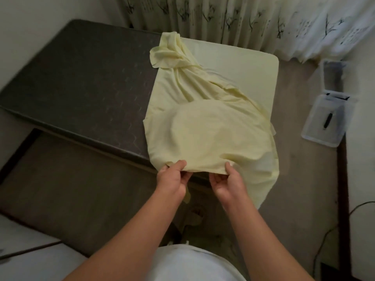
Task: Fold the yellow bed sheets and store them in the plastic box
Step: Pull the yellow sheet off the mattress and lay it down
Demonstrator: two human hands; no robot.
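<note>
A pale yellow bed sheet (203, 126) lies rumpled over the right end of a dark mattress (81, 84), part of it still spread flat towards the far right corner. My left hand (172, 179) and my right hand (228, 182) both pinch the sheet's near edge, a short way apart, lifting it off the mattress. The cloth billows up between the hands and the bunched far part. A clear plastic box (332, 78) stands on the floor at the right by the curtain, with its lid (326, 120) lying on the floor in front of it.
Patterned curtains (243, 21) hang behind the mattress. A dark bed frame edge (18, 155) runs at the left. A black cable (328, 236) lies along the floor at the right beside a white wall or cabinet (361, 179). A black handle-like object (327, 120) rests on the lid.
</note>
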